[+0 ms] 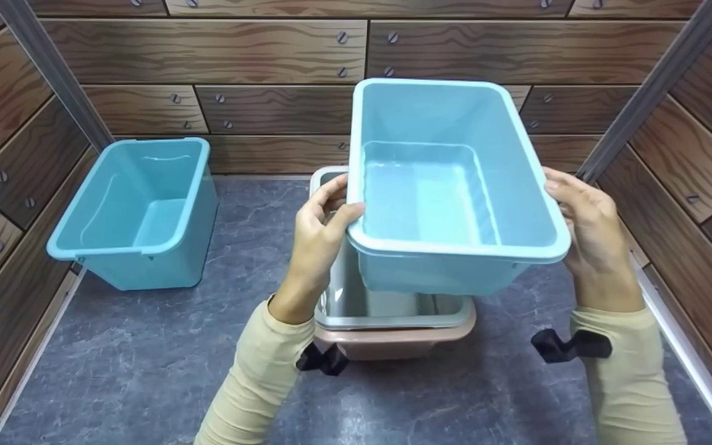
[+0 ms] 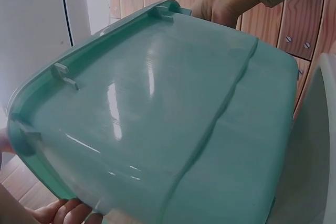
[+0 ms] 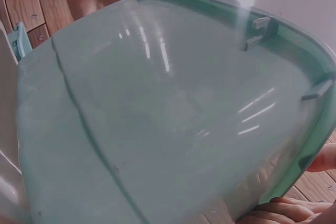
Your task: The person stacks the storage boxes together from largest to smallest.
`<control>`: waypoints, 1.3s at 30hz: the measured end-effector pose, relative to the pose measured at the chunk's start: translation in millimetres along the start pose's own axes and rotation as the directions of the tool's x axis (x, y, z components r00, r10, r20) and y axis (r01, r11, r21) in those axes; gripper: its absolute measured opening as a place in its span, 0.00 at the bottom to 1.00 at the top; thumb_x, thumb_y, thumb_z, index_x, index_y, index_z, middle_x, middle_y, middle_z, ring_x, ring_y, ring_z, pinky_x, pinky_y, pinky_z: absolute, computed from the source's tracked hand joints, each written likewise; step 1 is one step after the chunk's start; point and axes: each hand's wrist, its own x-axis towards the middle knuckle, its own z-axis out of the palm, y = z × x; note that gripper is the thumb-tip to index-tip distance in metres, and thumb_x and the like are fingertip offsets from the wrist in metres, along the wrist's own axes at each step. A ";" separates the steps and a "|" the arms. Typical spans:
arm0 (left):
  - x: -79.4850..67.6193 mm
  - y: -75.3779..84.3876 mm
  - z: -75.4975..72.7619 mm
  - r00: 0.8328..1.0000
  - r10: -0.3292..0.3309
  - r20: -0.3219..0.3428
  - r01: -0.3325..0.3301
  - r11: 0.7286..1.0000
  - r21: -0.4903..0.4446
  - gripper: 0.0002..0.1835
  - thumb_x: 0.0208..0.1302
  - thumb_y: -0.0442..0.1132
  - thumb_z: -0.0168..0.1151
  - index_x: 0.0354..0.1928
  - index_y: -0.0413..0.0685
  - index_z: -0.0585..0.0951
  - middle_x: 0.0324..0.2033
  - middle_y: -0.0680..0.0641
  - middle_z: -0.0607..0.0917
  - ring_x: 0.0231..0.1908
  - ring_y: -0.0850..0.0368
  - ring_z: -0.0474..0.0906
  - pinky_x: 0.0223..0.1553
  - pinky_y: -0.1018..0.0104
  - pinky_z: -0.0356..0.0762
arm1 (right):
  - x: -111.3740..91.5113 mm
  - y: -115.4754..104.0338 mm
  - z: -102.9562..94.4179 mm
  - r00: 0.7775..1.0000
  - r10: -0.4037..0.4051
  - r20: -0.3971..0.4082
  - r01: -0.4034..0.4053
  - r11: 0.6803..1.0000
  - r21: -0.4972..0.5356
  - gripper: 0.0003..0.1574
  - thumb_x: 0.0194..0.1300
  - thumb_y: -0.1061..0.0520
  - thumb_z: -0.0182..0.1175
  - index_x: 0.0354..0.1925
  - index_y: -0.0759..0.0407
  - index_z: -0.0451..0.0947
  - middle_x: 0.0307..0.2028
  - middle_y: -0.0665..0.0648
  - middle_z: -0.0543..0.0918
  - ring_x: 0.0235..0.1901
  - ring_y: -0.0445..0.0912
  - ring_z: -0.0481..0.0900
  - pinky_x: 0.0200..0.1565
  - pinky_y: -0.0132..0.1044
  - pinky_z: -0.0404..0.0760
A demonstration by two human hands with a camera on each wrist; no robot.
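A light blue plastic bin is held up, tilted, by both hands over the floor. My left hand grips its left rim, thumb on top and fingers beneath. On the opposite side my right hand pinches the right rim. Both wrist views show the bin's smooth outer wall, with fingers curled under the rim at the lower left and fingers at the lower right. Below it stands a grey bin nested in a pink bin; the held bin hides much of both.
Another light blue bin stands upright on the left, near the wood-patterned wall. Dark marbled floor spreads between the bins and in front of them. A metal post rises at the right corner.
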 end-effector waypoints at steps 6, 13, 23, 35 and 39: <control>1.7 -1.1 -5.6 1.000 -0.006 0.008 0.006 1.000 -0.008 0.30 0.56 0.32 0.56 0.62 0.28 0.69 0.51 0.33 0.76 0.42 0.60 0.74 0.47 0.74 0.76 | 0.5 1.6 3.7 1.000 0.007 -0.020 -0.008 1.000 -0.019 0.15 0.68 0.68 0.50 0.43 0.62 0.84 0.34 0.56 0.90 0.31 0.43 0.88 0.34 0.30 0.86; 2.7 1.5 -13.2 1.000 -0.023 -0.015 0.023 0.999 -0.022 0.26 0.58 0.31 0.54 0.59 0.28 0.72 0.44 0.39 0.80 0.40 0.62 0.74 0.45 0.75 0.76 | -0.3 3.7 9.1 1.000 0.009 -0.016 -0.009 1.000 -0.026 0.15 0.68 0.68 0.51 0.43 0.62 0.83 0.34 0.57 0.89 0.31 0.43 0.87 0.35 0.30 0.86; 3.4 3.0 -24.0 0.997 -0.036 -0.072 0.036 0.999 -0.005 0.21 0.61 0.33 0.55 0.55 0.28 0.75 0.40 0.46 0.82 0.39 0.64 0.77 0.45 0.74 0.76 | 0.7 7.0 17.3 1.000 0.016 -0.006 -0.016 0.999 -0.048 0.14 0.67 0.68 0.51 0.42 0.61 0.83 0.33 0.56 0.89 0.30 0.42 0.87 0.34 0.29 0.86; 2.4 4.6 -33.3 0.996 -0.011 -0.089 0.014 0.999 0.029 0.22 0.60 0.33 0.55 0.55 0.27 0.75 0.40 0.45 0.83 0.40 0.65 0.77 0.48 0.72 0.76 | 1.2 10.2 25.3 0.997 0.046 -0.064 -0.056 0.983 -0.176 0.15 0.68 0.66 0.52 0.41 0.56 0.85 0.35 0.53 0.89 0.31 0.41 0.86 0.35 0.28 0.85; 2.5 2.4 -36.3 0.996 -0.015 -0.093 0.018 0.999 0.030 0.22 0.60 0.33 0.55 0.55 0.27 0.75 0.40 0.45 0.83 0.40 0.65 0.77 0.48 0.73 0.77 | 2.5 11.9 25.2 0.998 0.036 -0.052 -0.045 0.982 -0.184 0.15 0.68 0.67 0.52 0.39 0.57 0.85 0.35 0.53 0.88 0.33 0.41 0.87 0.38 0.29 0.85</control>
